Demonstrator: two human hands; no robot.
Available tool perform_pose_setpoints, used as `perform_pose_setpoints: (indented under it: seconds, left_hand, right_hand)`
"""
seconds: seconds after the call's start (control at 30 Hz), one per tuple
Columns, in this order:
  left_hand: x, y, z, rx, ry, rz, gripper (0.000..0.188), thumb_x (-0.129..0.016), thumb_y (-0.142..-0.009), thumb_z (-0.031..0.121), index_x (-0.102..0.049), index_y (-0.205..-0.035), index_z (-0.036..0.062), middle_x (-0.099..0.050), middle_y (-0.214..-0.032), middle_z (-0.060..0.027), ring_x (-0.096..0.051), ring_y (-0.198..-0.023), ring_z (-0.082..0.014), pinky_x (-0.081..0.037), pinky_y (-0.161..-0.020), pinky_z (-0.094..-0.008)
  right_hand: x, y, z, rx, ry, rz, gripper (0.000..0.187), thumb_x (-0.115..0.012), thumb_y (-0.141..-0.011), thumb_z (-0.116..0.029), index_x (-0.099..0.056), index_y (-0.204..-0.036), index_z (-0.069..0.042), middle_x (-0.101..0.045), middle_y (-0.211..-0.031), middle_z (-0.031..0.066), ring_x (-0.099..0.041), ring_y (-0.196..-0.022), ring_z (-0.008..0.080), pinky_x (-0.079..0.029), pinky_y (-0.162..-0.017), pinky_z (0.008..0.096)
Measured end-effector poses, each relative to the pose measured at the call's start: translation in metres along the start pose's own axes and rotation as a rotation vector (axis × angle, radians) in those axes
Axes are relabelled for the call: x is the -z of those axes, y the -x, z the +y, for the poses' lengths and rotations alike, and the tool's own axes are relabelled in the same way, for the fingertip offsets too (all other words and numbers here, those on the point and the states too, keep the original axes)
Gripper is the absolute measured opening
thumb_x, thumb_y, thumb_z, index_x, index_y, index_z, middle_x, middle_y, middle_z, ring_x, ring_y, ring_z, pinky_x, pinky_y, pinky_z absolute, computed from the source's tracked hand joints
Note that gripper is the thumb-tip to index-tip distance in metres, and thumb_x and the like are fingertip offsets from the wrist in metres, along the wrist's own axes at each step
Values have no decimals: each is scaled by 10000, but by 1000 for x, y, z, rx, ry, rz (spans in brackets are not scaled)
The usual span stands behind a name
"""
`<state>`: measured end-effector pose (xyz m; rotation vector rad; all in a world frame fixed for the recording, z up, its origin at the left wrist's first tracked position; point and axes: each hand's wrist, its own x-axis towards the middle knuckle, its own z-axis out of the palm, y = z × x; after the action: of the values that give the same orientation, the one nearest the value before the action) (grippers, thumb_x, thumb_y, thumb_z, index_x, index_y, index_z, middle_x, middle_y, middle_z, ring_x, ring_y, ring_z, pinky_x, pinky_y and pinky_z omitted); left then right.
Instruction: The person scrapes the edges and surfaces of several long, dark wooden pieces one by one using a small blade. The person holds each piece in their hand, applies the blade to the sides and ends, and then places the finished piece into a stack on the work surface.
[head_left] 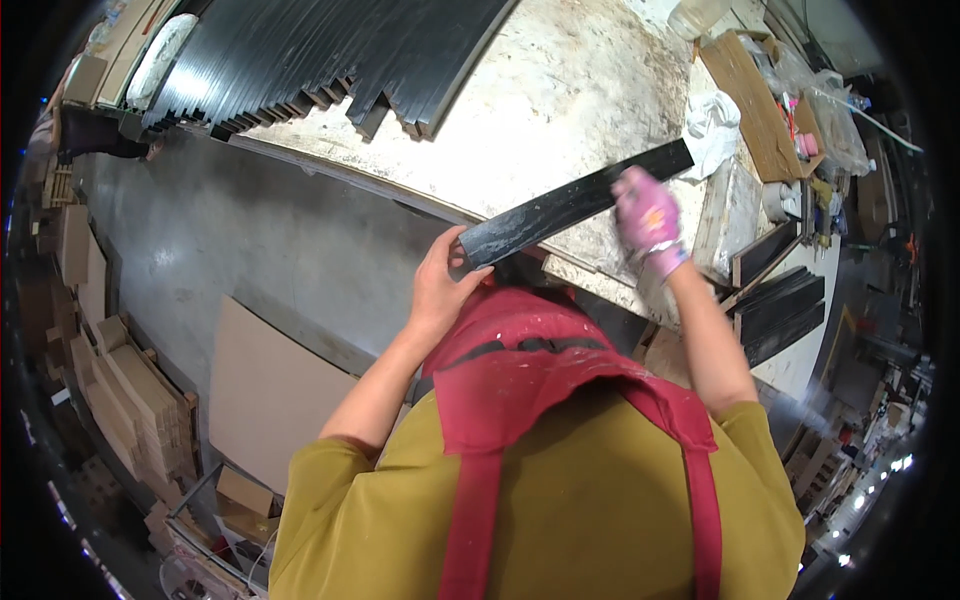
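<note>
A long black board (570, 205) slants across the front edge of the worktable (560, 90), its far right end resting near a white cloth (712, 135). Its near left end is in my bare left hand (440, 285), with the thumb on one side and the fingers curled round the other. My right hand (648, 212), in a pink glove, is closed at the board's right part. The glove is slightly blurred, and whatever lies under its fingers is hidden.
Many black boards (330, 50) lie side by side at the table's far left. A cardboard box (750, 100) of supplies stands at far right, with more black boards (785, 315) nearer. Cardboard stacks (140, 390) and a large brown sheet (270, 390) are at left.
</note>
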<state>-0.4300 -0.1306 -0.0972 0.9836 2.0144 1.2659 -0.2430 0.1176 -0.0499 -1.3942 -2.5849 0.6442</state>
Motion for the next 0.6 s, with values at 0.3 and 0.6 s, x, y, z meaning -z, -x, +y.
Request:
perform_pose_setpoints:
  seconds: [0.3,0.6]
  left_hand:
    - [0,4,5,-60,-39,50,629,-823,-681,96,-524,-1232,44,-602,-931,-79,-571,-818,-166,-496,-736,-288]
    - [-1,11,10,-26,-70,70,554,-810,-681,86,-537,-1160,30,-624,-983,-123,-639,-874,-255,-526,-751,-350]
  right_hand:
    - [-13,13,-53,177,68,-60,151,-519,-891,-209,-578,-815,-92,-631,-687,174,-620,-615,374,-498,-566,474]
    - [-29,27,-73,232,15,-157,136,-541,-885,-211,-591,-831,-96,-633,-704,164,-630,-642,361,-498,-580,465]
